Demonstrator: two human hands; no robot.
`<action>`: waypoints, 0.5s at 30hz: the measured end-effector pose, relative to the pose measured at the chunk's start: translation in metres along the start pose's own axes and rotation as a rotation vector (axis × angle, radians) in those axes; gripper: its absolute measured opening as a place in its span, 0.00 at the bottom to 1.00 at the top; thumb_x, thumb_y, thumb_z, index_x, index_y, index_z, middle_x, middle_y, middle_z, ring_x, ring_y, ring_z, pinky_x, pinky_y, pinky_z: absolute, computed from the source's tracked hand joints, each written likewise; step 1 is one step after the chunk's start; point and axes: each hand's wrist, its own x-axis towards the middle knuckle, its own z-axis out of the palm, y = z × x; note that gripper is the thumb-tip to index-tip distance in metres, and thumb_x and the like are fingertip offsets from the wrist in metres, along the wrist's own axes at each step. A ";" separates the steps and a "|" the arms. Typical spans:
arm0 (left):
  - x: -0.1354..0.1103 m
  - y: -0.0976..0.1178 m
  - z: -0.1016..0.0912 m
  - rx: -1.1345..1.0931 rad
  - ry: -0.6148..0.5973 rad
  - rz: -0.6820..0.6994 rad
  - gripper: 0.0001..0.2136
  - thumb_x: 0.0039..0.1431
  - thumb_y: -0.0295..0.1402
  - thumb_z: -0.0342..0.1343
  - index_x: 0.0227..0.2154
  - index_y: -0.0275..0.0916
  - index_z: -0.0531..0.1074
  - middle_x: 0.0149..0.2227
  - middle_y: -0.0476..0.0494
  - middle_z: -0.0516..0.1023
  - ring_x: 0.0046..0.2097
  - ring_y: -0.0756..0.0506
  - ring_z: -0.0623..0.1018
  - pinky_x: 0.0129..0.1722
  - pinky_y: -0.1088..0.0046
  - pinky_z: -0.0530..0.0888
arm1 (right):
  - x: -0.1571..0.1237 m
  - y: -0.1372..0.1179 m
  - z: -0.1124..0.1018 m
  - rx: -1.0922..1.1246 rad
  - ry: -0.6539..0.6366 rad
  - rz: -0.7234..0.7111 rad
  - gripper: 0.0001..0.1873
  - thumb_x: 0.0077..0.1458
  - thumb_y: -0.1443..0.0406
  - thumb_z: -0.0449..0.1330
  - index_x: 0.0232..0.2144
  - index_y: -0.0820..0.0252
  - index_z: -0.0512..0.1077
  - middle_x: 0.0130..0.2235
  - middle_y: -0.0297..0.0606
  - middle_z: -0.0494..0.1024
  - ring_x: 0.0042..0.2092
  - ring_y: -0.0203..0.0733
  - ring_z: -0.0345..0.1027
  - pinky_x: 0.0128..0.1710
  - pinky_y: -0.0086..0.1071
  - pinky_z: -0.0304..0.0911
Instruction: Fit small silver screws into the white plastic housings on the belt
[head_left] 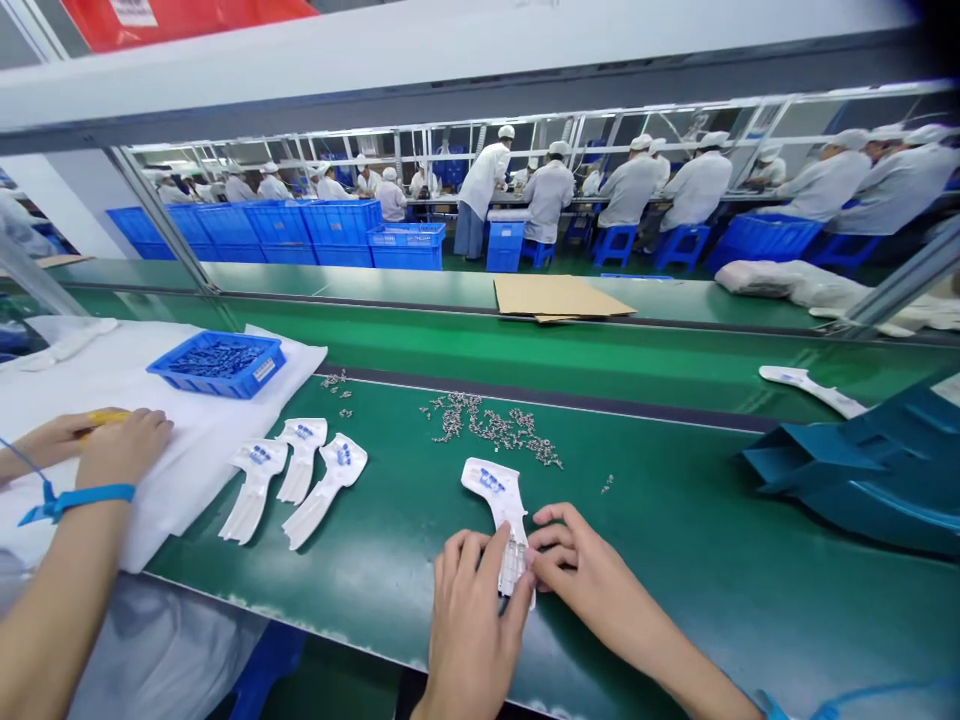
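A white gun-shaped plastic shell half (pixel 491 482), with small blue pieces in its wide end, lies on the green work surface before me. My left hand (pixel 474 612) grips the lower, slotted handle part between thumb and fingers. At the handle's right edge, my right hand (pixel 589 570) has its thumb and index finger pinched together; what they hold, if anything, is hidden. Beyond the shell lies a scattered pile of small metal pieces (pixel 499 425), too small to name. To the left rest three similar white shells (pixel 330 490).
At left, a co-worker's hands (pixel 124 445) hold something yellow over white sheeting (pixel 191 440). A blue tray (pixel 217 365) of small blue parts stands there. A teal plastic bin (pixel 862 480) sits at right. Another white shell (pixel 814 388) and cardboard (pixel 559 295) lie farther back.
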 end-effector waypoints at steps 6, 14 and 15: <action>0.001 -0.006 -0.016 -0.094 0.051 0.040 0.24 0.70 0.34 0.46 0.67 0.47 0.54 0.58 0.40 0.71 0.58 0.41 0.69 0.53 0.60 0.72 | 0.031 -0.010 -0.012 0.133 0.014 -0.034 0.25 0.50 0.49 0.67 0.40 0.55 0.63 0.31 0.32 0.77 0.30 0.40 0.74 0.28 0.31 0.69; 0.011 -0.104 -0.082 0.571 0.415 -0.201 0.19 0.68 0.37 0.47 0.57 0.37 0.70 0.60 0.33 0.69 0.63 0.28 0.63 0.54 0.44 0.67 | 0.143 -0.046 -0.131 -0.237 0.485 -0.122 0.07 0.56 0.66 0.59 0.39 0.60 0.70 0.31 0.45 0.82 0.35 0.46 0.78 0.36 0.36 0.76; 0.008 -0.113 -0.087 0.641 0.432 -0.231 0.19 0.68 0.37 0.46 0.57 0.37 0.70 0.60 0.32 0.69 0.63 0.26 0.63 0.54 0.43 0.67 | 0.152 -0.049 -0.144 -0.297 0.526 -0.144 0.07 0.57 0.66 0.57 0.39 0.61 0.71 0.31 0.46 0.82 0.37 0.48 0.79 0.37 0.38 0.76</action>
